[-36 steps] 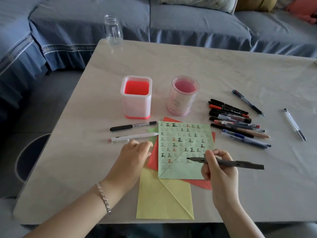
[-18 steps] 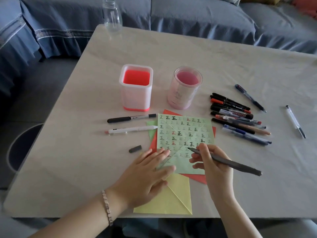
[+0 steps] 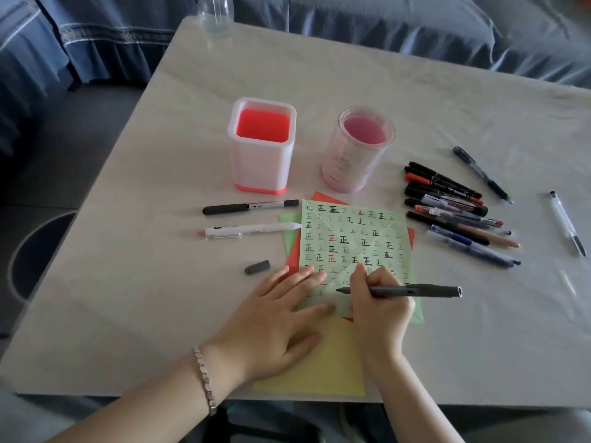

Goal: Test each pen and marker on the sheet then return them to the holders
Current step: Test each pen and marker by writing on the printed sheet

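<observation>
Head view has you mid-test: your right hand [image 3: 380, 302] is curled round a grey pen [image 3: 415, 290], gripping it near the nib. The tip is at the lower part of the green sheet [image 3: 351, 238] in centre frame, touching or just off it, I cannot tell, and the barrel points right. Your left hand [image 3: 281, 318] lies flat with fingers straight, pressing the sheet's lower left corner and holding nothing. A grey cap [image 3: 257, 267] lies loose on the table [image 3: 128, 282] just left of those fingers. Now the score: the sheet carries rows of small characters, some bold black, a few red, many faint. A fair share of testing looks done, though I cannot match marks to pens. Neither holder has a pen in it: the square holder [image 3: 262, 148] and the round holder [image 3: 356, 148], upper centre, both show bare bottoms. A black pen [image 3: 249, 206] and a white pen [image 3: 252, 230] lie left of the sheet, perhaps already tested. A pile of pens [image 3: 457, 215] lies to its right, with a dark pen [image 3: 481, 174] above it and a clear pen [image 3: 567, 223] well apart at the right edge. By my reckoning every return is ahead of you.
</observation>
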The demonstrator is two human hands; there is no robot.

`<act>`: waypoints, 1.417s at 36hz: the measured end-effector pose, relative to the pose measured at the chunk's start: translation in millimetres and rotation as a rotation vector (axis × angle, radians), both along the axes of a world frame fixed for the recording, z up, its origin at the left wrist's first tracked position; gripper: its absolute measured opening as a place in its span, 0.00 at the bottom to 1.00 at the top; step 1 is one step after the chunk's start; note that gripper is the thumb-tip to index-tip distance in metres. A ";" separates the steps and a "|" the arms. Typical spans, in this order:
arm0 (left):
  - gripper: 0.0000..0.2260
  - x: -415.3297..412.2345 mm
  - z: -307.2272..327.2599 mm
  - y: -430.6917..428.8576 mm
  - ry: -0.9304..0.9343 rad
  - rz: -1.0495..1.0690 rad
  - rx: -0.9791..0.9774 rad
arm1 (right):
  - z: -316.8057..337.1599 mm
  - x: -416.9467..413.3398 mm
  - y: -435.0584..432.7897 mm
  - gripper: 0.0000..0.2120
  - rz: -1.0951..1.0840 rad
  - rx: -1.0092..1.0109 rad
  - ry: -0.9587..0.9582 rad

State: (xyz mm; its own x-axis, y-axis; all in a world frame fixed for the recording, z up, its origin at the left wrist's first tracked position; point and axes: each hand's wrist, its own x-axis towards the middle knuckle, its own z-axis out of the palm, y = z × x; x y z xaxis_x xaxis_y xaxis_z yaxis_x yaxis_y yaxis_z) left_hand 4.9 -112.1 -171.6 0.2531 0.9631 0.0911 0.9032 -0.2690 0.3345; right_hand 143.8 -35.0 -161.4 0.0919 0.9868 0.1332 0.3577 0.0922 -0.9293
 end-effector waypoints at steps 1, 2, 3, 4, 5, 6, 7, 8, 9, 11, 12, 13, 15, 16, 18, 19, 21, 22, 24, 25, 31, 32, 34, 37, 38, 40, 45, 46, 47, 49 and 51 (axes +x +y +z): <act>0.17 0.0 -0.2 0.0 -0.002 -0.001 -0.003 | -0.1 0.5 -0.3 0.19 0.003 0.008 0.004; 0.18 0.0 -0.3 0.3 -0.007 0.000 -0.006 | -0.1 1.0 -0.7 0.19 0.007 0.010 0.009; 0.18 -0.1 -0.6 0.3 -0.011 -0.001 -0.012 | -0.4 1.4 -1.2 0.19 0.015 0.010 0.010; 0.18 0.0 -0.6 0.2 -0.013 -0.001 -0.019 | -0.7 1.7 -1.7 0.19 0.026 0.013 0.002; 0.18 0.1 -0.7 0.1 -0.010 -0.001 -0.026 | -1.0 1.6 -2.2 0.19 0.038 0.021 -0.011; 0.18 0.1 -0.9 -0.1 -0.008 0.000 -0.030 | -1.3 1.4 -2.6 0.19 0.050 0.032 -0.025; 0.18 0.0 -1.0 -0.2 -0.010 -0.001 -0.031 | -1.8 1.2 -2.7 0.18 0.059 0.042 -0.037; 0.18 0.0 -0.9 -0.3 -0.014 -0.003 -0.030 | -2.4 0.9 -2.6 0.18 0.066 0.049 -0.047; 0.18 0.1 -0.7 -0.3 -0.019 -0.004 -0.029 | -2.8 0.8 -2.3 0.18 0.070 0.053 -0.055; 0.18 0.2 -0.1 0.0 -0.027 -0.003 -0.023 | -3.7 0.9 -1.2 0.18 0.075 0.063 -0.067; 0.18 0.3 0.2 0.2 -0.028 -0.002 -0.020 | -4.2 1.1 -0.5 0.18 0.077 0.072 -0.072; 0.18 0.3 0.2 0.2 -0.028 0.000 -0.019 | -4.6 1.1 0.0 0.18 0.081 0.081 -0.077; 0.18 0.5 0.2 0.4 -0.030 0.001 -0.020 | -5.5 0.7 0.6 0.18 0.090 0.091 -0.084; 0.18 0.5 0.1 0.5 -0.033 0.001 -0.020 | -6.0 0.6 0.7 0.18 0.093 0.092 -0.085; 0.18 0.6 -0.1 0.7 -0.034 0.002 -0.018 | -7.0 0.6 1.1 0.18 0.090 0.094 -0.084; 0.18 0.5 -0.1 0.9 -0.034 0.002 -0.017 | -7.3 0.5 1.3 0.18 0.090 0.098 -0.086; 0.18 0.4 -0.1 0.8 -0.033 0.002 -0.015 | -7.6 0.5 1.5 0.18 0.093 0.110 -0.098; 0.18 0.3 -0.1 0.8 -0.030 0.001 -0.015 | -7.7 0.5 1.6 0.18 0.095 0.115 -0.103; 0.18 0.3 0.4 0.7 -0.021 -0.001 -0.015 | -8.2 0.5 1.8 0.18 0.097 0.121 -0.107; 0.18 0.3 0.8 0.7 -0.019 -0.002 -0.015 | -8.6 0.7 1.9 0.19 0.100 0.120 -0.108; 0.18 0.7 1.0 1.5 -0.023 0.003 -0.015 | -9.5 0.4 2.5 0.19 0.101 0.154 -0.130; 0.18 0.8 0.7 1.6 -0.027 0.003 -0.017 | -9.4 0.6 2.7 0.19 0.092 0.159 -0.136; 0.18 0.7 0.8 1.5 -0.036 0.005 -0.022 | -9.6 1.7 3.2 0.18 0.068 0.154 -0.146; 0.18 0.5 1.0 1.3 -0.033 0.006 -0.029 | -11.1 3.6 3.9 0.18 0.058 0.129 -0.134; 0.18 0.5 1.1 1.1 -0.029 0.008 -0.030 | -11.3 3.8 3.9 0.18 0.062 0.123 -0.125; 0.18 0.7 1.3 1.3 -0.022 0.010 -0.033 | -10.8 3.6 4.1 0.18 0.070 0.119 -0.109; 0.18 1.2 1.7 2.1 -0.035 0.009 -0.021 | -9.6 2.2 4.0 0.19 0.083 0.132 -0.127; 0.18 1.2 1.7 2.0 -0.039 0.009 -0.019 | -9.3 2.5 3.8 0.19 0.087 0.136 -0.131; 0.18 1.2 1.8 1.9 -0.039 0.008 -0.019 | -9.1 2.6 3.7 0.19 0.090 0.142 -0.137; 0.18 1.1 1.9 1.9 -0.033 0.008 -0.020 | -8.8 3.0 3.4 0.19 0.091 0.144 -0.140; 0.18 1.2 1.9 1.8 -0.029 0.008 -0.025 | -9.1 2.9 3.5 0.19 0.081 0.135 -0.127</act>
